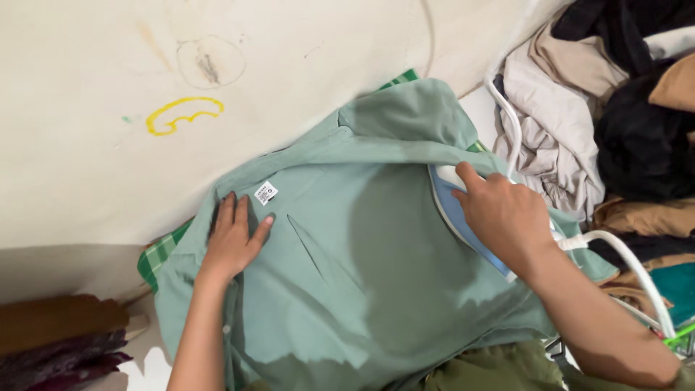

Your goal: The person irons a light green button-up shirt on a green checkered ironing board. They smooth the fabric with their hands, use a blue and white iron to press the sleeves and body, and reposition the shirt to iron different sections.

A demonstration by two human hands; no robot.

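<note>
Lying under left fingers (242, 210): shirt (340, 275)

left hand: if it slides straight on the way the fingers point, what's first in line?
The left hand lies flat on the green shirt, fingers pointing up toward the wall. First it would likely cross the shirt's collar edge, just left of the white label, then meet the cream wall.

Both forearms are bare, with no sleeves, rings or watch on the hands; olive-green trousers (499, 369) show below.
</note>
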